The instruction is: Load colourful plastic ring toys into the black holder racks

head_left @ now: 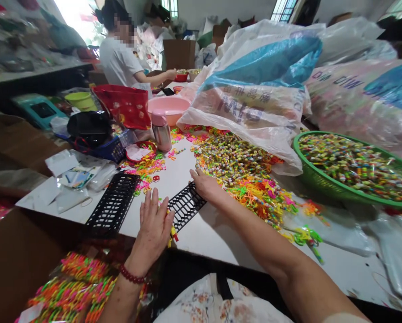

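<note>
The black grid strip (186,205) lay slantwise on the white table (207,233), near the front edge and between the two hands. It was a narrow moulded plastic piece, matt and stiff, with rows of small oblong slots running along its length.

The left hand (153,229) was spread flat, palm down, fingers straight and a little apart. It gripped nothing, and its side touched the near end of the strip. A few small yellow and red pieces (172,234) showed from under its edge. A dark red bead bracelet (131,276) circled the wrist.

The right hand (205,185) rested palm down at the far end of the strip, fingers stretched out loosely. No grasp on the strip showed.

Left of the strip lay a wider black grid tray (112,204) with the same slotted pattern. Just right of the right hand and running to the far side, a heap of small bright plastic pieces (241,166) in yellow, pink, orange and green spilled from a crinkled translucent sack (254,98). Farther right stood a round green mesh basket (322,181), filled with the same kind of pieces.

On the far left were a steel flask with a pink cap (162,131), a smooth pink basin (169,107) and a glossy red bag (125,105). Beyond them another person in a white shirt (118,58) worked at the table.
</note>
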The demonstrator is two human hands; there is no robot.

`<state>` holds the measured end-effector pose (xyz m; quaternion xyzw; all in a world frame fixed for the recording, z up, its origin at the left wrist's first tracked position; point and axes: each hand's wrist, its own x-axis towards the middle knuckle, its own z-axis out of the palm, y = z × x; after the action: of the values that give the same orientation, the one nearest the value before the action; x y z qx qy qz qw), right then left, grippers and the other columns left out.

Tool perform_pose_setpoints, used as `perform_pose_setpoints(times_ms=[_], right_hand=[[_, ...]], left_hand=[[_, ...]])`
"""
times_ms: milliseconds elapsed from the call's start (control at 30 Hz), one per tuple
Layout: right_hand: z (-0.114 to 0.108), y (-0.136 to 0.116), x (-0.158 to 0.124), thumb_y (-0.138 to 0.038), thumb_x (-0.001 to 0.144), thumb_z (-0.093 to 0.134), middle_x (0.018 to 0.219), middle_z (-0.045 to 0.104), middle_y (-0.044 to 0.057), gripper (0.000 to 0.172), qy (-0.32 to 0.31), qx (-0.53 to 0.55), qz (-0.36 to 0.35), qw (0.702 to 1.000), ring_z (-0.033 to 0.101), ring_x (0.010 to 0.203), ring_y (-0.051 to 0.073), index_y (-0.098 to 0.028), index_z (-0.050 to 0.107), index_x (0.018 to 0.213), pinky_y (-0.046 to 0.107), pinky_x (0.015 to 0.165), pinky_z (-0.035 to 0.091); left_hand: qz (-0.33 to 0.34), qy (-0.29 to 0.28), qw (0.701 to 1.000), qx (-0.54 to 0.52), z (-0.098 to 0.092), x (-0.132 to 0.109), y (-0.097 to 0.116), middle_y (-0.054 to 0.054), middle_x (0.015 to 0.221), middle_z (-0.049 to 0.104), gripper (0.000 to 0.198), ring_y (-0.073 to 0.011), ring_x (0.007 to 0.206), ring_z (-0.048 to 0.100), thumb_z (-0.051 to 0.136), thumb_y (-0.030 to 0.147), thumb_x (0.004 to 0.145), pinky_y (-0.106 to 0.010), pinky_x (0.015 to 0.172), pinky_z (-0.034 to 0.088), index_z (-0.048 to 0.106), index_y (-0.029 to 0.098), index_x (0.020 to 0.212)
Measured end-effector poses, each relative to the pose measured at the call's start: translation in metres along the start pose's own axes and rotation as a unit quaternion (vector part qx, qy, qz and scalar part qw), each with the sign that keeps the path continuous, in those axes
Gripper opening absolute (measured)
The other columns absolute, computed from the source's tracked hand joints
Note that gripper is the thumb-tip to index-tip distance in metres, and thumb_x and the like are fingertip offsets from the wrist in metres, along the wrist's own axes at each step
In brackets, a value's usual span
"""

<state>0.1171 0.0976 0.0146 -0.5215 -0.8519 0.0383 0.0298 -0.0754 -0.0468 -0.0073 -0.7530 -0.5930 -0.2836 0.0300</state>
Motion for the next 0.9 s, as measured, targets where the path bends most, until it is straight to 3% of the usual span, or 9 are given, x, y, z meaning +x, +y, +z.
perform_pose_setpoints(times_ms=[67,233,400,500,567,667,767,900], right_hand=[[0.001,-0.007,0.001,-0.014,0.098,0.034,0.135,0.051,0.02,0.047,-0.028,-0.021,0.016,0.999,0.064,0.096,0.023,-0.013,0.035,0.145,0.033,0.078,0.05],[-0.009,-0.007,-0.019,-0.02,0.101,0.032,0.12,0.058,0.017,0.031,-0.036,-0.031,0.022,0.999,0.064,0.09,0.022,-0.013,0.059,0.114,0.03,0.073,0.048],[-0.003,-0.011,-0.076,-0.013,0.095,0.047,0.122,0.059,0.013,0.019,0.031,-0.018,-0.112,0.993,0.058,0.1,0.024,-0.017,0.064,0.101,0.035,0.085,0.047],[0.012,-0.012,-0.113,-0.002,0.088,0.048,0.135,0.054,0.013,0.028,0.055,0.033,-0.167,0.984,0.054,0.109,0.024,-0.017,0.065,0.105,0.038,0.093,0.046],[0.021,-0.012,-0.129,0.0,0.088,0.046,0.137,0.052,0.015,0.034,0.085,0.075,-0.147,0.983,0.053,0.114,0.024,-0.016,0.063,0.113,0.038,0.095,0.046],[0.025,-0.013,-0.136,-0.014,0.096,0.046,0.121,0.059,0.015,0.025,0.116,0.119,-0.049,0.985,0.056,0.108,0.023,-0.015,0.061,0.116,0.034,0.088,0.049],[0.022,-0.019,-0.126,-0.028,0.097,0.052,0.106,0.061,0.011,0.019,0.08,0.113,0.0,0.99,0.059,0.097,0.022,-0.017,0.062,0.108,0.031,0.08,0.05],[0.022,-0.029,-0.114,-0.026,0.095,0.055,0.103,0.06,0.01,0.014,0.023,0.059,0.017,0.998,0.06,0.09,0.021,-0.017,0.063,0.102,0.029,0.073,0.047]], left_hand=[[0.01,-0.001,1.0,-0.014,-0.003,0.002,-0.002,-0.018,0.161,0.015,0.04,-0.0341,0.15,0.007,0.042,0.027,0.099,-0.063,0.115,0.027,0.046,0.016,0.137],[0.035,-0.04,0.997,-0.048,-0.012,0.005,-0.019,-0.017,0.161,0.018,0.038,-0.0328,0.151,0.009,0.041,0.028,0.099,-0.06,0.117,0.027,0.05,0.014,0.133],[0.03,-0.079,0.992,-0.091,-0.022,-0.002,-0.027,-0.014,0.161,0.019,0.039,-0.0295,0.151,0.007,0.043,0.031,0.099,-0.056,0.12,0.023,0.051,0.015,0.134],[0.023,-0.078,0.991,-0.11,-0.025,-0.007,-0.021,-0.013,0.162,0.017,0.043,-0.0286,0.151,0.006,0.043,0.031,0.099,-0.056,0.12,0.022,0.046,0.018,0.14],[0.02,-0.067,0.99,-0.119,-0.026,-0.009,-0.016,-0.011,0.163,0.015,0.046,-0.0283,0.151,0.005,0.042,0.029,0.1,-0.058,0.12,0.021,0.04,0.022,0.145],[0.015,-0.043,0.991,-0.125,-0.026,-0.011,-0.012,-0.009,0.164,0.012,0.05,-0.0272,0.152,0.002,0.039,0.027,0.101,-0.059,0.12,0.018,0.032,0.026,0.15],[0.008,-0.037,0.993,-0.116,-0.025,-0.01,-0.012,-0.008,0.163,0.015,0.05,-0.0258,0.152,0.0,0.037,0.028,0.101,-0.058,0.121,0.015,0.03,0.027,0.151],[0.0,-0.059,0.992,-0.114,-0.023,-0.01,-0.012,-0.009,0.162,0.019,0.05,-0.0237,0.152,0.003,0.033,0.031,0.103,-0.057,0.121,0.014,0.029,0.027,0.152]])
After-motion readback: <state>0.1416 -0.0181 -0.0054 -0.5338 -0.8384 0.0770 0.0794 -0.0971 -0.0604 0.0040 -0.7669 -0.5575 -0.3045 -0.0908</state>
